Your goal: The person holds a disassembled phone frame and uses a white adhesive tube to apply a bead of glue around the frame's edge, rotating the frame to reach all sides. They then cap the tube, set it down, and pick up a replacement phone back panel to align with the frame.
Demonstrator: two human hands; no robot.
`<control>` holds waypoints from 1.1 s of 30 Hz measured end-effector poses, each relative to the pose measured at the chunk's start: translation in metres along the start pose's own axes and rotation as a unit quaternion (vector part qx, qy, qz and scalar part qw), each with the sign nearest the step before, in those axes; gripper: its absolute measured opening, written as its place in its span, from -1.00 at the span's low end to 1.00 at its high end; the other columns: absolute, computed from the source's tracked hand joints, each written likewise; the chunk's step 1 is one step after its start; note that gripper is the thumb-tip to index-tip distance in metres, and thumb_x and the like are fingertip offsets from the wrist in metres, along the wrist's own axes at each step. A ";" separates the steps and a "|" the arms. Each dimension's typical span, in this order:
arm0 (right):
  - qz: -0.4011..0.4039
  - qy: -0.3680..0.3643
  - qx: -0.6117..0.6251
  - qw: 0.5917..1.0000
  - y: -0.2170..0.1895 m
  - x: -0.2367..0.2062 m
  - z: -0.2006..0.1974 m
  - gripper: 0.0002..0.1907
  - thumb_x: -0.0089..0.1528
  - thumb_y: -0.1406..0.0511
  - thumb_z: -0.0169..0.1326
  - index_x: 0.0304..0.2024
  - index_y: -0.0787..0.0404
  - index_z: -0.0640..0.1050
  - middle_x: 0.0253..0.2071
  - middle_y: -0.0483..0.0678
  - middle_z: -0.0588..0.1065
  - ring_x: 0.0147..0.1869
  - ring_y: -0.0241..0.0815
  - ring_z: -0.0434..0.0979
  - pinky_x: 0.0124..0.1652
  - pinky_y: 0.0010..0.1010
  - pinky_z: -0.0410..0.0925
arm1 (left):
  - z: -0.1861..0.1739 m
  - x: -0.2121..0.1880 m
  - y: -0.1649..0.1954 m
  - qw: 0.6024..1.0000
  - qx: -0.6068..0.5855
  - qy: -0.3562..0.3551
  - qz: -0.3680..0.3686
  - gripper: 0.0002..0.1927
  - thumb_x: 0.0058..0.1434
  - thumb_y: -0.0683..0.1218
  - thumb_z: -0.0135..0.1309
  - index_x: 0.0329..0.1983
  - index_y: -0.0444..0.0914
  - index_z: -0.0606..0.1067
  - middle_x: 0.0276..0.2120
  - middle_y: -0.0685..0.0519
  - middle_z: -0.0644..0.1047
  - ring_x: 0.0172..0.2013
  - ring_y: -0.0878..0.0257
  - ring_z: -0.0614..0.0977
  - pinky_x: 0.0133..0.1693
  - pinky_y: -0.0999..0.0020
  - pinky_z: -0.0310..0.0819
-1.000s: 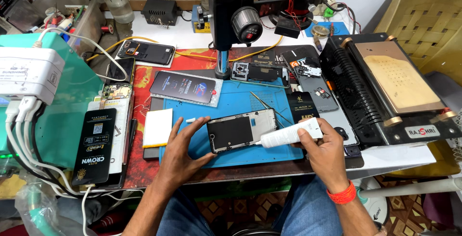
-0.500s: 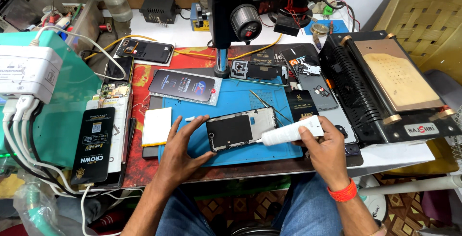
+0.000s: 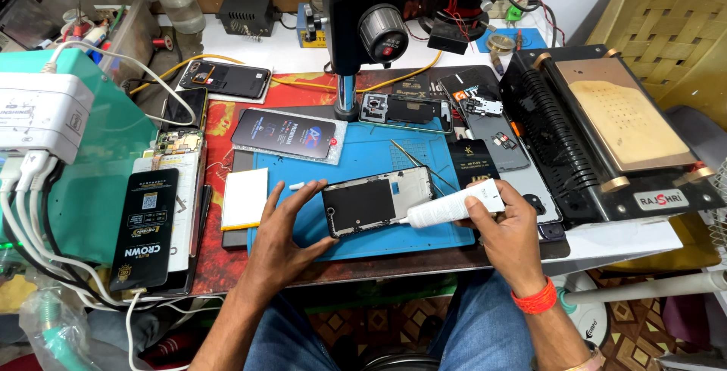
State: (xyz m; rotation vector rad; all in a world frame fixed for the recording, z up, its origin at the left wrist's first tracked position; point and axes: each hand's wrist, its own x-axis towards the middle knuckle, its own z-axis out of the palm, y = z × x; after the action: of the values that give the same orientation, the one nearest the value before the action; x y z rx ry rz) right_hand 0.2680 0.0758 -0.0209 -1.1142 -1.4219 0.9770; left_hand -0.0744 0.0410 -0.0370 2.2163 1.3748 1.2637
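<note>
An opened phone frame [image 3: 372, 202] lies on the blue work mat [image 3: 424, 160], its dark inside facing up. My left hand [image 3: 284, 238] rests on the mat, thumb and fingers steadying the frame's left edge. My right hand [image 3: 511, 231] grips a white tube [image 3: 453, 209] whose nozzle touches the frame's lower right edge. A small white cap [image 3: 297, 186] lies on the mat just above my left hand.
A microscope stand [image 3: 363, 30] rises behind the mat. A black machine with a brass plate [image 3: 621, 125] sits at right. Several phones and parts lie around: a boxed screen [image 3: 288, 133], a frame [image 3: 405, 110], a white pad [image 3: 245, 197], a dark box [image 3: 144, 227], chargers at left.
My hands and the tube have stayed nearly in place on the frame; the nozzle has shifted slightly along the frame's lower right edge.
</note>
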 end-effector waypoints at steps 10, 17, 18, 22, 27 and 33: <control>0.009 0.021 0.000 1.000 -0.005 0.002 -0.008 -0.76 0.35 0.35 0.07 0.00 0.42 0.50 -0.18 -0.01 0.59 -0.12 -0.26 0.65 -0.15 -0.39 0.61 | 0.000 0.000 -0.002 1.000 0.002 0.002 0.004 0.01 -0.11 -0.11 0.46 0.41 -0.18 0.21 0.30 0.07 0.46 0.29 0.06 0.47 0.44 -0.13 -0.03; 0.009 0.017 -0.006 1.000 -0.002 0.002 -0.006 -0.77 0.35 0.35 0.07 -0.02 0.41 0.50 -0.19 -0.01 0.60 -0.14 -0.26 0.66 -0.15 -0.40 0.61 | 0.001 0.000 -0.002 1.000 0.003 0.004 0.002 0.01 -0.12 -0.11 0.46 0.41 -0.18 0.21 0.29 0.08 0.47 0.30 0.06 0.47 0.44 -0.13 -0.02; 0.007 0.014 -0.005 1.000 -0.001 0.002 -0.004 -0.78 0.35 0.36 0.08 -0.03 0.42 0.50 -0.20 0.00 0.60 -0.15 -0.25 0.66 -0.16 -0.40 0.60 | 0.001 0.000 -0.002 1.000 0.003 0.004 0.000 0.01 -0.12 -0.11 0.46 0.41 -0.18 0.21 0.29 0.08 0.47 0.29 0.06 0.47 0.44 -0.13 -0.02; -0.002 0.005 -0.007 1.000 0.000 0.003 -0.004 -0.78 0.36 0.35 0.07 -0.03 0.41 0.51 -0.20 0.00 0.61 -0.15 -0.25 0.66 -0.15 -0.40 0.60 | 0.000 -0.001 -0.002 1.000 0.003 0.005 0.006 0.00 -0.11 -0.11 0.46 0.41 -0.19 0.21 0.29 0.07 0.47 0.30 0.06 0.47 0.44 -0.13 -0.01; 0.009 0.020 -0.012 1.000 -0.002 0.003 -0.008 -0.77 0.35 0.35 0.07 -0.02 0.41 0.50 -0.19 0.00 0.60 -0.13 -0.25 0.66 -0.16 -0.40 0.61 | 0.001 0.000 -0.002 1.000 0.003 0.006 0.008 0.00 -0.12 -0.11 0.46 0.40 -0.18 0.23 0.29 0.07 0.47 0.29 0.07 0.48 0.44 -0.13 -0.01; 0.009 0.025 -0.012 1.000 -0.003 0.002 -0.011 -0.77 0.35 0.35 0.07 -0.01 0.42 0.49 -0.19 0.00 0.60 -0.13 -0.24 0.66 -0.15 -0.40 0.62 | 0.001 0.000 -0.002 1.000 0.003 0.004 0.000 0.01 -0.13 -0.11 0.46 0.40 -0.19 0.23 0.28 0.07 0.48 0.29 0.06 0.48 0.44 -0.13 -0.01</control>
State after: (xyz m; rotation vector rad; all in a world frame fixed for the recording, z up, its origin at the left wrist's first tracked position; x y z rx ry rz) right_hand 0.2780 0.0769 -0.0162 -1.1629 -1.3883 0.9413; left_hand -0.0749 0.0419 -0.0382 2.2177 1.3832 1.2705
